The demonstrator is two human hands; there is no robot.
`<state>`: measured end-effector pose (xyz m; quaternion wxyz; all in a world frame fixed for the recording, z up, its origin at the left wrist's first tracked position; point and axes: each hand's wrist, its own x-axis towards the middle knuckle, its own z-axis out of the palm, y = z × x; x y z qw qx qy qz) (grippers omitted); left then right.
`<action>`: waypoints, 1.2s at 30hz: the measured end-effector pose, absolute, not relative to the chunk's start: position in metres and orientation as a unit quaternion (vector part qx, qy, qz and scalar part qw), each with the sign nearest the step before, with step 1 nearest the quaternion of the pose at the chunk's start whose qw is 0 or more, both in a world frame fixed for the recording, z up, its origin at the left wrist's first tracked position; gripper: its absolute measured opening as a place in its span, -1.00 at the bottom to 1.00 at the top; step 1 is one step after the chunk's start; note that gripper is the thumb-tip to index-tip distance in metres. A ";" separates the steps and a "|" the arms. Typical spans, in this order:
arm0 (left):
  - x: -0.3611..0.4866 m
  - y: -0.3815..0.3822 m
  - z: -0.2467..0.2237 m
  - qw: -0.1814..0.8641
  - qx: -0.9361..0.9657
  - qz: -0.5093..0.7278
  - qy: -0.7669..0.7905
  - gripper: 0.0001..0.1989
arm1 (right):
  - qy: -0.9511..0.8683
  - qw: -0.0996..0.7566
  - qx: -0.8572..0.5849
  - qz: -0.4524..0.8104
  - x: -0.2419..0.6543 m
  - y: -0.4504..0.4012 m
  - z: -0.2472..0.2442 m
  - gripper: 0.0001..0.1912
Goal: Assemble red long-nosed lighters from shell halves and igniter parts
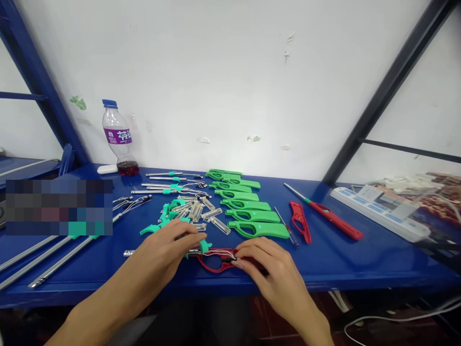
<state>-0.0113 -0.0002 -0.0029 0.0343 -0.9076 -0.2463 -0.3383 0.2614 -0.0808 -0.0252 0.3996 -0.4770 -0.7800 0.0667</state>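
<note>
White wall (216, 86) behind, dark frame post (382, 96) slanting down at right. Blue table (334, 264) fills the width; far left partly pixelated, unreadable there. Power strip (378, 216) along the right side. Drink bottle (117, 134) at back left, dark liquid low in it.

Left hand (173, 245): fingers bunched narrow over the red lighter handle shell (216, 270), at its rod end; cannot tell how firmly they hold. Right hand (272, 264): thumb and fingers pinching the shell's other end, by the wires. The shell lies near the table's front edge, between the hands.

Metal lighter rods (72, 257) at left, more behind the parts heap. Red long-nosed lighter (334, 221) at right; green handle shells (262, 229) in a column just behind the right hand; loose red half-shell (300, 222), screwdriver (292, 235) beside it. Clear tanks (219, 225) and teal trigger pieces (151, 228) crowd the space behind the left hand.

Materials: painted tabletop, smooth with sheen; bottle waisted; rods slim, shiny, tubular; green shells glossy, each with a looped trigger opening; tanks transparent, oblong; wires (219, 253) thin, white.

Room: heap and green column hem the far side. Blue surface shows right of the right hand, up to the red lighter; front edge close under both wrists.
</note>
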 end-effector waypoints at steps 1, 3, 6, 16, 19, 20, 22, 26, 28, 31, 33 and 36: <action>-0.010 -0.004 0.000 0.031 -0.907 -0.342 -0.245 -0.65 | -0.781 0.402 -0.474 0.062 0.262 -0.081 -0.026 -0.90; -0.006 -0.009 0.005 0.014 -0.908 -0.346 -0.235 -0.65 | -0.784 0.406 -0.466 0.048 0.262 -0.081 -0.027 -0.91; -0.001 -0.013 0.008 0.003 -0.920 -0.327 -0.218 -0.62 | -0.789 0.408 -0.459 0.030 0.262 -0.081 -0.028 -0.93; 0.002 -0.018 -0.001 -0.029 -0.934 -0.255 -0.249 -0.65 | -0.795 0.404 -0.452 0.016 0.262 -0.081 -0.028 -0.95; 0.005 -0.020 0.000 -0.049 -0.924 -0.280 -0.257 -0.68 | -0.796 0.405 -0.449 0.012 0.262 -0.081 -0.029 -0.94; 0.005 -0.020 0.000 -0.058 -0.921 -0.286 -0.260 -0.69 | -0.796 0.406 -0.448 0.012 0.262 -0.081 -0.029 -0.94; 0.006 -0.020 -0.001 -0.074 -0.917 -0.287 -0.266 -0.69 | -0.796 0.406 -0.448 0.010 0.262 -0.081 -0.029 -0.93; 0.005 -0.019 0.000 -0.051 -0.924 -0.269 -0.268 -0.66 | -0.799 0.394 -0.454 0.004 0.263 -0.081 -0.030 -0.94; 0.003 -0.020 0.001 -0.026 -0.929 -0.259 -0.263 -0.65 | -0.800 0.390 -0.457 0.006 0.263 -0.081 -0.030 -0.94; 0.001 -0.021 0.004 -0.006 -0.930 -0.257 -0.264 -0.65 | -0.800 0.387 -0.458 0.010 0.263 -0.081 -0.030 -0.93; 0.001 -0.022 0.005 -0.003 -0.924 -0.267 -0.272 -0.66 | -0.801 0.385 -0.458 0.010 0.263 -0.081 -0.030 -0.92; 0.003 -0.022 0.006 -0.006 -0.914 -0.292 -0.282 -0.67 | -0.801 0.381 -0.462 0.012 0.263 -0.081 -0.030 -0.91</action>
